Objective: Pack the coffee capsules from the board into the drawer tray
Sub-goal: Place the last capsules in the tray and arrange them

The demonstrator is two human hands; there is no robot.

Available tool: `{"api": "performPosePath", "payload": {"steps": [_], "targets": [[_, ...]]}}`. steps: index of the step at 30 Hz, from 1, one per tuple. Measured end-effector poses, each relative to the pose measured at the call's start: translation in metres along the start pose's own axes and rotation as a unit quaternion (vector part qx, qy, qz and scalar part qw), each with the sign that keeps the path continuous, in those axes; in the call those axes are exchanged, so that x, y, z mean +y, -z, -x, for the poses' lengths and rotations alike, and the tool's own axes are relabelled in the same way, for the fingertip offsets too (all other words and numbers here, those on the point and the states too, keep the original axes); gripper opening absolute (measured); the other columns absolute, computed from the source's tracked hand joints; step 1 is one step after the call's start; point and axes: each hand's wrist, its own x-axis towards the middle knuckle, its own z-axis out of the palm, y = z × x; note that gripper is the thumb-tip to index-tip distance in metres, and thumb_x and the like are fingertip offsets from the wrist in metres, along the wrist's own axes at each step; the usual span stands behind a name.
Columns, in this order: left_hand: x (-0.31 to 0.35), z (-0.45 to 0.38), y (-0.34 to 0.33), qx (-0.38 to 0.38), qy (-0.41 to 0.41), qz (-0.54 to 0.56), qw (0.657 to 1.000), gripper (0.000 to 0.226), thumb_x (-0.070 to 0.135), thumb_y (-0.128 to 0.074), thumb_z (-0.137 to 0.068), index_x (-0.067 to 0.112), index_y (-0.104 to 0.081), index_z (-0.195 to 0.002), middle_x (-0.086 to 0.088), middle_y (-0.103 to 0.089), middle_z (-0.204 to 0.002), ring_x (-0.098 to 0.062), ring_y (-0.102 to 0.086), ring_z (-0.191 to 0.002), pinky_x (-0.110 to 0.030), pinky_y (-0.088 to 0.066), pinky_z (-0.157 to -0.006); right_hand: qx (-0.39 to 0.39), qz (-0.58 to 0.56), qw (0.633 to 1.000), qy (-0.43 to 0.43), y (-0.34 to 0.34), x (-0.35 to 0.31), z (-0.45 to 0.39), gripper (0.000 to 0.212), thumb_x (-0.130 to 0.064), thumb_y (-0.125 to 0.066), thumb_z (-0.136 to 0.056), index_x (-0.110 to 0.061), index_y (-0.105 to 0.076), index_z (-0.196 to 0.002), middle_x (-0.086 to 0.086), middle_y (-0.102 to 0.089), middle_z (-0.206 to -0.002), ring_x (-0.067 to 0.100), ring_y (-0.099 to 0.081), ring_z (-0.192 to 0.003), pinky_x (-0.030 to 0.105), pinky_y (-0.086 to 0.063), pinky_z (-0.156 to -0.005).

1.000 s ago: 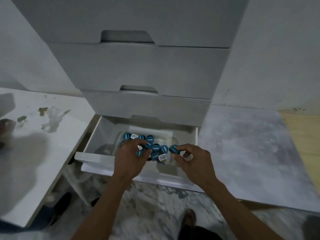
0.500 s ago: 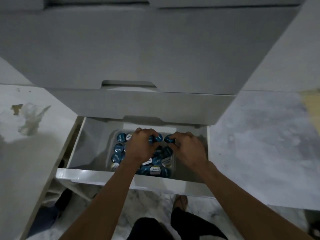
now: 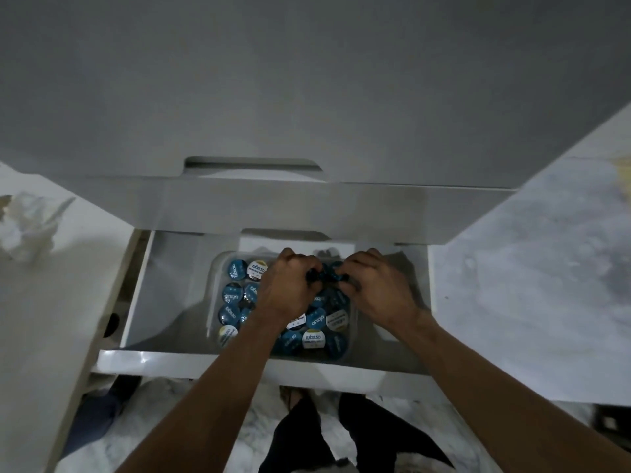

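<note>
A clear plastic tray (image 3: 214, 278) sits inside the open white drawer (image 3: 164, 288). It is filled with several coffee capsules (image 3: 233, 295), most with blue lids and a few with white lids. My left hand (image 3: 286, 291) is over the tray's far half, fingers curled round dark capsules (image 3: 316, 275). My right hand (image 3: 379, 288) is just to its right, fingers curled round blue capsules (image 3: 336, 269) at the tray's far right corner. My hands hide the capsules under them.
The closed drawer fronts (image 3: 307, 213) above overhang the open drawer's back. A white counter (image 3: 51, 302) with a crumpled wrapper (image 3: 30, 227) lies to the left. To the right lies a grey marbled surface (image 3: 529, 285). My legs (image 3: 324, 435) stand below the drawer front.
My head has come closer to the drawer. Both hands have moved from the tray's near edge to its far end, still holding capsules.
</note>
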Motion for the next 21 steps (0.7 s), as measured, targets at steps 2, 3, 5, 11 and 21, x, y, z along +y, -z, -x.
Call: {"api": "performPosePath", "payload": {"steps": [2, 3, 5, 11, 21], "targets": [[-0.002, 0.000, -0.002, 0.000, 0.002, -0.001, 1.000, 0.031, 0.023, -0.070, -0.084, 0.030, -0.070, -0.113, -0.006, -0.061, -0.107, -0.023, -0.059, -0.100, -0.031, -0.049, -0.080, 0.000, 0.016, 1.000, 0.013, 0.000, 0.000, -0.002, 0.017, -0.019, -0.073, -0.080, -0.018, -0.073, -0.097, 0.000, -0.070, -0.097, 0.021, -0.058, -0.093, 0.036, -0.054, -0.060], [-0.003, -0.001, -0.004, -0.001, 0.003, -0.002, 1.000, 0.031, 0.023, -0.070, -0.084, 0.031, -0.070, -0.114, -0.007, -0.061, -0.108, -0.024, -0.059, -0.099, -0.031, -0.049, -0.081, -0.003, 0.024, 1.000, 0.017, 0.000, 0.000, -0.002, 0.016, -0.020, -0.072, -0.081, -0.018, -0.072, -0.098, 0.000, -0.069, -0.098, 0.021, -0.057, -0.094, 0.036, -0.054, -0.059], [-0.004, -0.002, -0.006, -0.005, 0.004, -0.007, 1.000, 0.031, 0.023, -0.068, -0.086, 0.031, -0.069, -0.116, -0.007, -0.060, -0.112, -0.025, -0.060, -0.100, -0.033, -0.050, -0.083, -0.009, 0.035, 0.999, 0.018, 0.000, -0.001, -0.003, 0.016, -0.021, -0.070, -0.082, -0.018, -0.072, -0.098, 0.001, -0.067, -0.100, 0.022, -0.057, -0.096, 0.035, -0.053, -0.060], [-0.007, -0.003, -0.012, -0.004, -0.021, -0.034, 0.999, 0.026, 0.024, -0.061, -0.091, 0.026, -0.068, -0.116, -0.010, -0.059, -0.114, -0.028, -0.061, -0.101, -0.035, -0.050, -0.086, -0.032, 0.063, 0.997, 0.022, 0.000, 0.000, -0.007, 0.014, -0.022, -0.067, -0.083, -0.018, -0.072, -0.096, 0.002, -0.060, -0.098, 0.023, -0.054, -0.096, 0.040, -0.053, -0.064], [-0.014, -0.007, -0.018, 0.017, -0.090, -0.060, 0.994, 0.018, 0.018, -0.059, -0.091, 0.021, -0.077, -0.096, 0.002, -0.074, -0.095, -0.019, -0.049, -0.092, -0.033, -0.044, -0.083, -0.024, 0.079, 0.996, 0.022, -0.002, -0.001, -0.005, 0.009, -0.011, -0.073, -0.075, -0.016, -0.075, -0.083, 0.003, -0.066, -0.084, 0.025, -0.058, -0.083, 0.033, -0.046, -0.059]]}}
